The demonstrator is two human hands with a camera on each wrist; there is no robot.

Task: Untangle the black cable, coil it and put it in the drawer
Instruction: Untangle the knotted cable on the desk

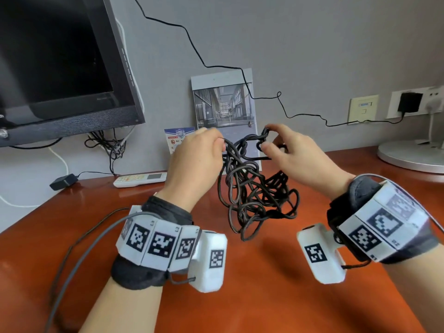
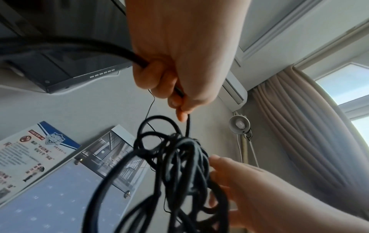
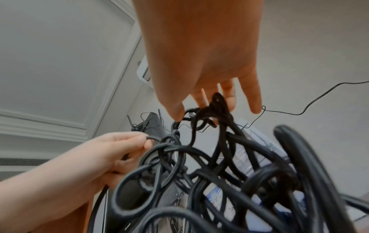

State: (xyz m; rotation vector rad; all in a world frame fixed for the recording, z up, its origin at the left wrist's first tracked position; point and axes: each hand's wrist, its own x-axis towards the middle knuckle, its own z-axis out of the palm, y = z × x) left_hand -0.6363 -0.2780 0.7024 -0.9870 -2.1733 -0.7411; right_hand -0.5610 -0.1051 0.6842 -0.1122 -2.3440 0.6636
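While the desk (image 1: 264, 284) lies bare below both hands, the black cable (image 1: 254, 195) hangs above it as one dense snarl, held up between them and not touching the wood. Step in hand: untangling, early stage by my reading; many loops cross each other, no coil is formed, and no drawer shows in any view. Left hand (image 1: 194, 159): fingers curled round a single strand, which runs through the fist and out toward the wrist, as the left wrist view shows. Right hand (image 1: 290, 152): thumb and fingers pinch a knotted bunch at the top of the snarl, little finger standing straight and clear. The two hands sit near each other at the same height, the mass drooping below and between them. Next move, as judged: the left hand's strand needs following to a free end, which I cannot locate; the right hand should loosen its pinched knot rather than pull, since tension would likely tighten the crossings.
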